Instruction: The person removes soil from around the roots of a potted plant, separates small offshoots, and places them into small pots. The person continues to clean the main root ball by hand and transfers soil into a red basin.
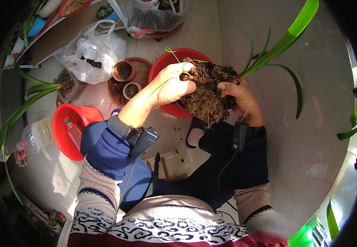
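My left hand (174,83) grips the left side of a brown clump of soil and roots (207,89). My right hand (243,98) holds the other side, its thumb pressed on the clump near the base of the plant. Long green strap-shaped leaves (274,55) spread from that base towards the upper right. A thin yellowish shoot (174,55) stands up by my left fingers. Both hands are above a red plastic basin (160,66), whose inside is mostly hidden by the clump and hands.
Left of the basin, a terracotta-coloured saucer (143,63) holds two small pots (124,71). A white plastic bag (95,55), a potted plant (64,83), a red bucket (66,136) with a bottle inside, and a large clear jug (38,136) stand farther left. A pale wall (289,148) curves along the right.
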The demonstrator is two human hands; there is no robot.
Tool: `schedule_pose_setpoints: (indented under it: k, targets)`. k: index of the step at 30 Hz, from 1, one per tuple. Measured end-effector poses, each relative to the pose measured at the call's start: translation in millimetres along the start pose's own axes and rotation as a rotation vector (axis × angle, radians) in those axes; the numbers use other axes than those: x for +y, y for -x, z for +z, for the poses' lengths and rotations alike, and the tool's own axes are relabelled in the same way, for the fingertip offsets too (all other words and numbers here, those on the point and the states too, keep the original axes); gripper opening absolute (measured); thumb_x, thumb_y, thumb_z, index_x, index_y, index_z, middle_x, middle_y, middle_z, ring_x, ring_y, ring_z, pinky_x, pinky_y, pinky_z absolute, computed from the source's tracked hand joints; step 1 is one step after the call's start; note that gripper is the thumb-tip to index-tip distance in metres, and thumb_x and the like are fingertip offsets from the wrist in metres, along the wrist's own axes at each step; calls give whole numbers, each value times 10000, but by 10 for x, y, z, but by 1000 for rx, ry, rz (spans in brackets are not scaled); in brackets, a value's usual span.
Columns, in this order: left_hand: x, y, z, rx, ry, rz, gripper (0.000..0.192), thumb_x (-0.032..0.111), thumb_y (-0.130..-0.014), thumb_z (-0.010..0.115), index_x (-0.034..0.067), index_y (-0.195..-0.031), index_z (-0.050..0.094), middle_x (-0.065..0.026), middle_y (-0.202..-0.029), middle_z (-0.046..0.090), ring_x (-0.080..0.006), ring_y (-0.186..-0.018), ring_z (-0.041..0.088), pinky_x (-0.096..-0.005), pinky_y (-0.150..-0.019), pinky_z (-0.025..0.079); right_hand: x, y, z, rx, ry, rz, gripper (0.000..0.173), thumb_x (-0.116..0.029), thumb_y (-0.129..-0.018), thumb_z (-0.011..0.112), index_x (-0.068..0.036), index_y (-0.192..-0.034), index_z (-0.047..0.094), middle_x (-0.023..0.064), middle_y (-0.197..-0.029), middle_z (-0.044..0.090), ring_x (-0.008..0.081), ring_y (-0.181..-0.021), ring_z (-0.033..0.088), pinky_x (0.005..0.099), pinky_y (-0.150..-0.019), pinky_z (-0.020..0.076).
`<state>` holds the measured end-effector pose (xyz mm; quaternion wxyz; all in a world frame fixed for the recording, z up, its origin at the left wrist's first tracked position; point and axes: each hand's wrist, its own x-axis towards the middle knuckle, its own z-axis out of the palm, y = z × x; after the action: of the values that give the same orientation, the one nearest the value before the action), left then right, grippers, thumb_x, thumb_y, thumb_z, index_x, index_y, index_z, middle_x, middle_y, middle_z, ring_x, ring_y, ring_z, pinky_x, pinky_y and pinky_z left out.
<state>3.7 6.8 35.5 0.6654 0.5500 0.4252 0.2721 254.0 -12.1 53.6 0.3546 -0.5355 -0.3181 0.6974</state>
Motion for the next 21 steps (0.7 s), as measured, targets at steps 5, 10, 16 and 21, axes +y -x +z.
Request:
schedule_pose_setpoints:
  k: [5, 10, 16, 21]
  targets:
    - [-16, 0, 23, 114, -196, 46, 422, 126, -831, 726, -14, -1226, 677, -99, -1155, 701, -170, -1053, 629, -307, -956, 504, -2, -16, -19, 15, -24, 26, 404, -169, -807, 852, -15, -1149, 700, 9, -932, 706, 115, -825, 644, 273, -778, 519]
    - [23, -15, 81, 145, -126, -58, 387, 201, -854, 763, -16, -1169, 701, -102, -1113, 715, -160, -1018, 644, -314, -929, 515, -34, 5, 21, -35, -10, 20, 511, -155, -807, 850, 12, -1259, 678, 31, -1026, 724, 131, -903, 662, 288, -831, 533]
    - [66, -52, 137, 147, -87, -48, 275, 207, -910, 749, -21, -1062, 723, -62, -955, 721, -154, -890, 654, -316, -832, 526, -115, 32, 105, -117, 15, 14, 638, -125, -803, 853, 31, -1378, 624, 89, -1202, 740, 169, -1053, 697, 316, -931, 551]
    - [10, -53, 178, 183, 178, -247, 178, 193, -973, 715, 21, -1015, 728, -11, -956, 716, -102, -878, 638, -283, -800, 516, -105, 34, 177, -111, 57, -35, 556, -221, -772, 866, 3, -1242, 668, 42, -1084, 731, 150, -959, 668, 294, -875, 526]
